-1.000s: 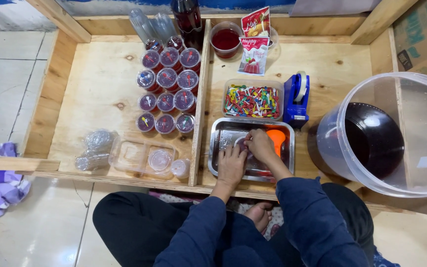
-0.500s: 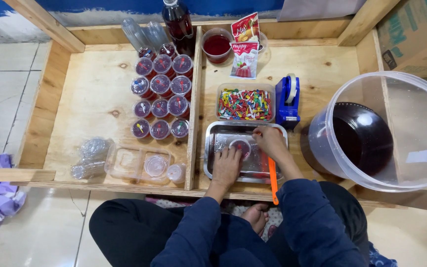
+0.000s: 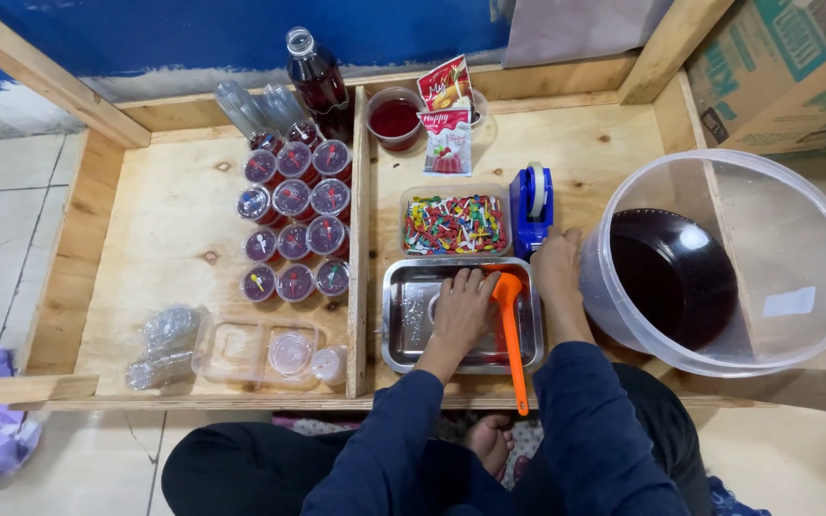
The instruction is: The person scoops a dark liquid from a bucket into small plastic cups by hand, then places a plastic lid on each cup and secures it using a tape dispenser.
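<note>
My left hand (image 3: 463,308) lies inside the steel tray (image 3: 403,330), its fingers closed over a small clear cup whose edge shows at the hand's left. An orange ladle (image 3: 510,334) rests across the tray's right part, its handle sticking out over the front edge; neither hand holds it. My right hand (image 3: 558,272) is to the right of the tray, between the blue tape dispenser (image 3: 532,208) and the big clear bucket (image 3: 795,248) of dark red drink. Its fingertips reach the dispenser's near end; whether they pinch anything is hidden.
Behind the tray stands a clear box of coloured picks (image 3: 455,225), then a cup of red liquid (image 3: 395,117) and two sachets (image 3: 447,124). Left of the wooden divider (image 3: 359,239) are several filled lidded cups (image 3: 293,229), a bottle (image 3: 317,81), empty cups (image 3: 169,344) and a clear lid tray (image 3: 250,352). A cardboard box (image 3: 786,67) sits at the back right.
My right hand let go of the orange ladle, which now lies across the tray, and moved right to the tape dispenser. My left hand stayed over the cup in the tray.
</note>
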